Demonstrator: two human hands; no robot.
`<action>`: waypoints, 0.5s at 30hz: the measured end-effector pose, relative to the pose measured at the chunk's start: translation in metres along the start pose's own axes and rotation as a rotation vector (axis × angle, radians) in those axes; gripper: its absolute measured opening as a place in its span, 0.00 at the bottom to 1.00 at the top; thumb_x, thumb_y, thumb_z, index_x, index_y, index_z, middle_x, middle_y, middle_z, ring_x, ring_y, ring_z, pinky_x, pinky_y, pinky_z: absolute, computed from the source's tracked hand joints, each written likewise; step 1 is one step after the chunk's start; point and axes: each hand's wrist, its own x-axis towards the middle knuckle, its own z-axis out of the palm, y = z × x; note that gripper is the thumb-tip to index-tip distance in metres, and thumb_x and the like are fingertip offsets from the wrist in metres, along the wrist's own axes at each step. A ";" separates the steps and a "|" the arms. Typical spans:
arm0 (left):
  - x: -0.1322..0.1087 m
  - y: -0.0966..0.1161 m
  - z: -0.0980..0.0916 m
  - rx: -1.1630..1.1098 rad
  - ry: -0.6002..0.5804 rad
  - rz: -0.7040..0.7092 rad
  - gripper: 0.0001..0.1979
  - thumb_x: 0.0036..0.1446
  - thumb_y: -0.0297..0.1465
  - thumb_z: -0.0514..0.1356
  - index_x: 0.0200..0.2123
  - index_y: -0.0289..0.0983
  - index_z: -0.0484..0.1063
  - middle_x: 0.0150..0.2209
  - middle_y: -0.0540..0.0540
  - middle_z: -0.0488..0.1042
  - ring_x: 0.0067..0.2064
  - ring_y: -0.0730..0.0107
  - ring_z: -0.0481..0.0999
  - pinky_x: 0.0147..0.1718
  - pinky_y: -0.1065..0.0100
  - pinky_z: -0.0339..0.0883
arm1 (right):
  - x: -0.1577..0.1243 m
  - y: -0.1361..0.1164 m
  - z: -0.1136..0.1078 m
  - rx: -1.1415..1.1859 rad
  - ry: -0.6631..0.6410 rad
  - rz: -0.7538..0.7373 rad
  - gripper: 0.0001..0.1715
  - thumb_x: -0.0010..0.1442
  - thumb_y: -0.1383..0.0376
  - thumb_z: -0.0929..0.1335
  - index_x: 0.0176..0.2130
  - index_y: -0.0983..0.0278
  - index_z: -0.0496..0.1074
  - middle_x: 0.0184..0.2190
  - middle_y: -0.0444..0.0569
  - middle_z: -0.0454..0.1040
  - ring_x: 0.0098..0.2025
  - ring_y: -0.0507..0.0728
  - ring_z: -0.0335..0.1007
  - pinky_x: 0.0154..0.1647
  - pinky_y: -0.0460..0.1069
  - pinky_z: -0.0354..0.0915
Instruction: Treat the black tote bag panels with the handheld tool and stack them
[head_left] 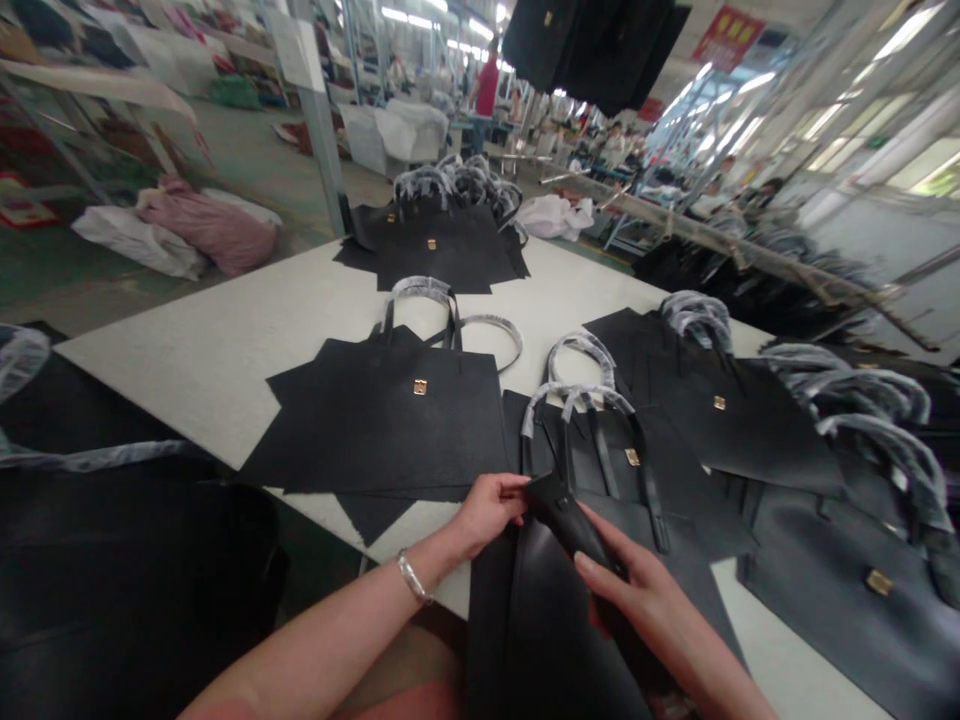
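Your left hand (487, 512), a silver bangle (412, 577) at its wrist, pinches one end of a black strap (562, 515), while your right hand (649, 600) closes along its length. Both work just above a black tote bag (551, 630) at the edge of the white worktop (187, 380). An even pinch from both hands should keep the strap flat and free of twists. Just beyond lie more black bags (382, 430), with gold clasps (420, 387) and handles in clear plastic wrap (420, 288). Farther off, a pile of bags (442, 250) sits at the worktop's far end, white and pink sacks (210, 225) rest on the floor, and a co-worker (486, 90) in a red shirt stands down the aisle.
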 end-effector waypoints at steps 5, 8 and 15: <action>-0.002 0.003 0.000 0.006 -0.063 -0.053 0.11 0.45 0.30 0.64 0.33 0.30 0.77 0.27 0.47 0.72 0.25 0.76 0.65 0.25 0.74 0.59 | 0.000 -0.011 0.002 0.070 0.067 0.007 0.45 0.55 0.51 0.69 0.65 0.62 0.53 0.16 0.40 0.71 0.18 0.53 0.66 0.19 0.45 0.60; -0.002 0.000 -0.002 -0.002 -0.014 -0.077 0.11 0.45 0.28 0.62 0.34 0.30 0.76 0.24 0.49 0.70 0.23 0.78 0.65 0.24 0.74 0.59 | 0.001 -0.012 -0.005 0.065 0.190 -0.001 0.47 0.54 0.49 0.69 0.65 0.62 0.53 0.15 0.39 0.71 0.18 0.53 0.65 0.18 0.45 0.59; 0.000 -0.003 -0.001 -0.033 0.025 -0.112 0.10 0.43 0.29 0.62 0.32 0.30 0.73 0.24 0.50 0.70 0.22 0.78 0.67 0.25 0.74 0.63 | -0.016 0.013 -0.012 0.029 0.023 0.108 0.46 0.56 0.49 0.68 0.66 0.62 0.51 0.15 0.39 0.69 0.17 0.53 0.64 0.17 0.45 0.57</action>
